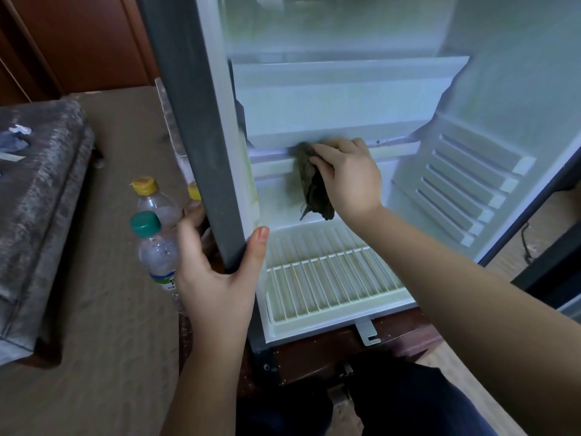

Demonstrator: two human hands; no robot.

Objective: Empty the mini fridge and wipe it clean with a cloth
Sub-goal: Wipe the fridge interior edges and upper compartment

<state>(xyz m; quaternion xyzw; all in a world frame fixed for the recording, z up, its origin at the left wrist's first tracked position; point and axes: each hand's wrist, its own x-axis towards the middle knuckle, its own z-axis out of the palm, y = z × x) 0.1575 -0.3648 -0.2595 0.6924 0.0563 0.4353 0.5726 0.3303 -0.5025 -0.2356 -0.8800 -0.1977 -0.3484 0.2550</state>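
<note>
The mini fridge [345, 99] stands open in front of me, its white inside holding no food. My right hand [349, 174] grips a dark green cloth [309, 180] and presses it against the front edge of a shelf inside; the cloth's tail hangs down. A white wire rack [330, 278] lies on the fridge floor below. My left hand [220, 275] grips the grey left side panel [195, 121] of the fridge, thumb on its front edge.
Three plastic bottles stand on the brown surface left of the fridge: one with a green cap [157, 250], two with yellow caps [151, 196] [194, 191]. A grey cushioned piece [34, 190] lies far left. The fridge door [471, 171] swings open to the right.
</note>
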